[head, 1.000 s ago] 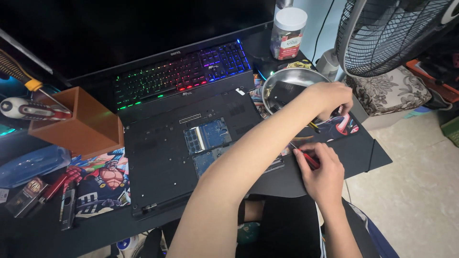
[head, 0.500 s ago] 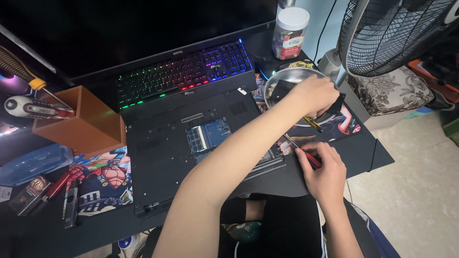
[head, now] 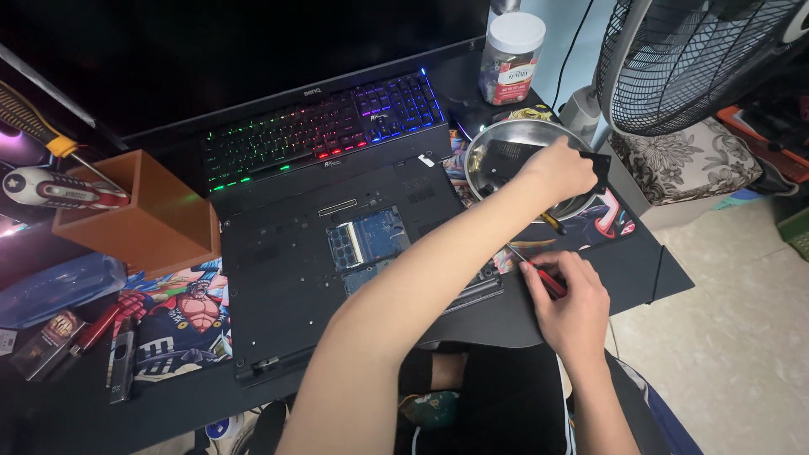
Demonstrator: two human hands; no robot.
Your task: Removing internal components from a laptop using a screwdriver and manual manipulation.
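- The left hand (head: 563,171) reaches across the black upturned laptop (head: 337,261) to the round shiny steel bowl (head: 506,147), fingers pinched on a small flat black cover piece (head: 597,166) at the bowl's right rim.
- The right hand (head: 566,299) rests on the dark tabletop (head: 649,261) just below the bowl, fingers clamped on a slim red-handled screwdriver (head: 546,276), its tip pointing up-left near the laptop's right edge.
- The laptop's base has one open bay showing a blue circuit board (head: 371,240).
- Behind it lies a rainbow-lit keyboard (head: 324,126); a brown wooden box (head: 139,215) stands left.
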